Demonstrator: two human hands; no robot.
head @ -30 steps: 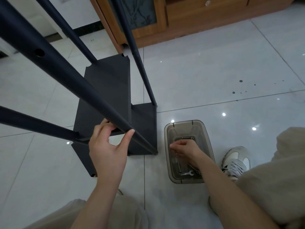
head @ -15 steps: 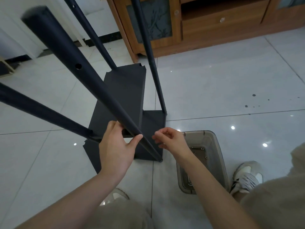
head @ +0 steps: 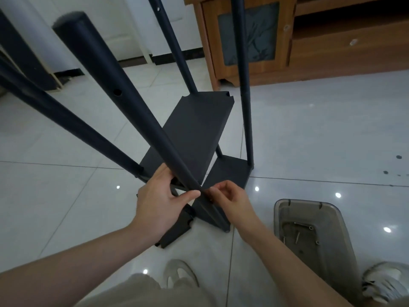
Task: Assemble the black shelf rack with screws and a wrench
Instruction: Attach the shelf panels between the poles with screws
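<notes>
1. A glossy white tiled floor (head: 309,129) fills most of the view, with small points of light reflected in it.
2. A brown wooden cabinet (head: 321,56) with a dark patterned door panel stands along the far wall.
3. The black metal shelf rack (head: 230,173) stands on the floor in the middle, in front of the cabinet. Its four round poles rise from a low bottom shelf towards the camera.
4. A flat black shelf panel (head: 199,129) sits tilted between the poles, its far end higher than its near end.
5. The nearest pole (head: 124,96) runs up to the left, with a round hole in its side.
6. A translucent grey plastic bin (head: 305,202) lies on the floor to the right of the rack, apart from it.
7. The left hand (head: 157,202) grips the nearest pole low down, fingers behind it and thumb across the front.
8. The right hand (head: 232,200) is curled, its thumb and forefinger tips together against the same pole, just beside the left thumb. Whether they pinch anything I cannot tell.
9. Pale shoes (head: 181,275) show at the bottom edge.
10. Small metal screws (head: 297,237) lie loose in the bin.
</notes>
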